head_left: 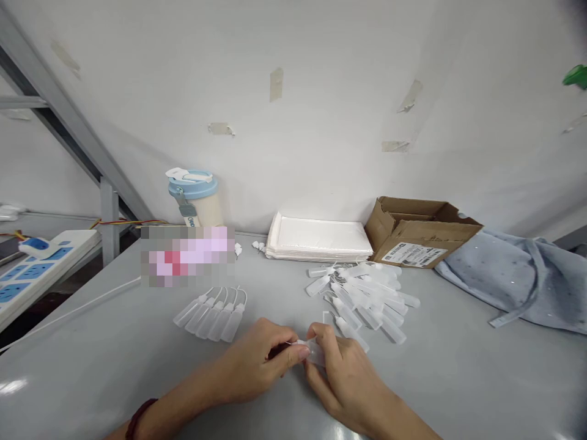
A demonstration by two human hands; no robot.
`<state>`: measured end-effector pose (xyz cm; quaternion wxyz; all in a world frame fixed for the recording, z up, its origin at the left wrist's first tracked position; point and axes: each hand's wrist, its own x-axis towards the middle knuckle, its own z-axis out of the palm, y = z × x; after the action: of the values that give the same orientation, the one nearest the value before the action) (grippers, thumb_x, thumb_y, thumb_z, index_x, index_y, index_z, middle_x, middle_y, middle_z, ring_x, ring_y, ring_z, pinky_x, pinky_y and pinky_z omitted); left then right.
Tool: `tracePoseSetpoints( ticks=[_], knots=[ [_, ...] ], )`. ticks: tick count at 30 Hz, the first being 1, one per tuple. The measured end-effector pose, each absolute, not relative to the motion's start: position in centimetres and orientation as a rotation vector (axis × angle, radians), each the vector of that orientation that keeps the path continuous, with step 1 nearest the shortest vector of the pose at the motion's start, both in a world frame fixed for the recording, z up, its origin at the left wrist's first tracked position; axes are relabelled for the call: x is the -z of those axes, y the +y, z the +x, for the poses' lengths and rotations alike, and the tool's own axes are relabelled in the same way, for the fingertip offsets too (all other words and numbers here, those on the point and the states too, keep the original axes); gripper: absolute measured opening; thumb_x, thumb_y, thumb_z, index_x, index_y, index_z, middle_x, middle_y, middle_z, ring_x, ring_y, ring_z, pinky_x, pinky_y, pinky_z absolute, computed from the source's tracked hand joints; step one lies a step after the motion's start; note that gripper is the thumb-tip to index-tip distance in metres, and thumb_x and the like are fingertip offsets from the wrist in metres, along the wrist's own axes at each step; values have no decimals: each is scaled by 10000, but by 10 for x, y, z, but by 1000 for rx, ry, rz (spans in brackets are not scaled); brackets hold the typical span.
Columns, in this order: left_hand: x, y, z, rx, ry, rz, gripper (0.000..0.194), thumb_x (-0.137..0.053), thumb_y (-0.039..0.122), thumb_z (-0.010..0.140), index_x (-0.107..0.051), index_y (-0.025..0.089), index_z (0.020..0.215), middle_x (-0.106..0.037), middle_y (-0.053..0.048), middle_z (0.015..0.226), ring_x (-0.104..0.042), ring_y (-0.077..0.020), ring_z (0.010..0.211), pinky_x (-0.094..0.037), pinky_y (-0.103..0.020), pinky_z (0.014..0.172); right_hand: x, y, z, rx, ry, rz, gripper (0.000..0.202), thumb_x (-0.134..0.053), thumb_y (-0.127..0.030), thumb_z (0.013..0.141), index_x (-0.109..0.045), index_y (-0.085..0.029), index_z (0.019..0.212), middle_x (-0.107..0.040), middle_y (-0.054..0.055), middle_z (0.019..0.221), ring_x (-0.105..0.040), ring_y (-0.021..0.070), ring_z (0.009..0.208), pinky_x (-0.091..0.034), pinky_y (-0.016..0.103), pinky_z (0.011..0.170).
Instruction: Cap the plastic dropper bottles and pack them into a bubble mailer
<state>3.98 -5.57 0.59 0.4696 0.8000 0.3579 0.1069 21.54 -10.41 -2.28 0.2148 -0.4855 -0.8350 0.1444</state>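
Observation:
Both hands meet over the front middle of the table around one small translucent plastic bottle (315,354). My right hand (346,373) grips the bottle's body between thumb and fingers. At its cap end, my left hand (261,357) is closed in a pinch; the cap is mostly covered by the fingertips. Left of the hands, several similar bottles (215,321) lie side by side in a neat fan, each with a white cap and a thin curved tail. On the right is a loose pile of more such bottles (367,299), lying at mixed angles.
Behind stand a blue-lidded cup (206,205), a stack of white padded envelopes (321,235) and an open cardboard box (413,235). Grey-blue cloth (523,275) lies at right. A power strip (41,269) and a white cable (92,302) are at left. White scraps (259,245) lie near the envelopes.

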Motion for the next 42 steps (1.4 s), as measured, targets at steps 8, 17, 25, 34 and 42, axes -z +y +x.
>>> tracePoseSetpoints(
  ticks=[8, 17, 25, 34, 42],
  knots=[
    [0, -56, 38, -281, 818, 2057, 441, -409, 337, 911, -305, 168, 518, -289, 62, 466, -301, -81, 461, -227, -239, 483, 15, -107, 215, -833, -2224, -1472, 237, -382, -214, 818, -351, -175, 1049, -365, -89, 517, -398, 152, 439, -276, 257, 495],
    [2, -63, 38, -336, 759, 2279, 359, -363, 293, 940, -384, 174, 603, -392, 45, 547, -379, -105, 536, -315, -237, 620, -2, -103, 219, -1481, -1768, -1398, 267, -461, -146, 737, -429, -234, 987, -311, -103, 533, -298, 101, 479, -246, 212, 471],
    [1, -66, 36, -365, 736, 2433, 351, -339, 288, 950, -517, 176, 668, -484, 19, 569, -453, -122, 558, -351, -232, 612, 0, -96, 217, -1937, -1262, -1240, 297, -510, -132, 586, -467, -215, 867, -316, -122, 465, -220, 59, 414, -151, 203, 406],
    [6, -60, 35, -560, 744, 2394, 220, -418, 277, 925, -591, 163, 848, -583, -11, 666, -512, -129, 586, -386, -221, 583, 3, -94, 221, -1996, -1218, -1140, 280, -554, -165, 703, -441, -225, 953, -292, -133, 454, -191, 59, 397, -140, 190, 390],
    [9, -46, 32, -786, 1160, 2272, 222, -425, 292, 914, -596, 171, 990, -629, 8, 675, -526, -110, 562, -423, -201, 564, 9, -86, 239, -123, -1968, -1733, 283, -373, -223, 916, -385, -148, 1189, -611, 54, 798, -571, 184, 659, -445, 283, 574]
  ],
)
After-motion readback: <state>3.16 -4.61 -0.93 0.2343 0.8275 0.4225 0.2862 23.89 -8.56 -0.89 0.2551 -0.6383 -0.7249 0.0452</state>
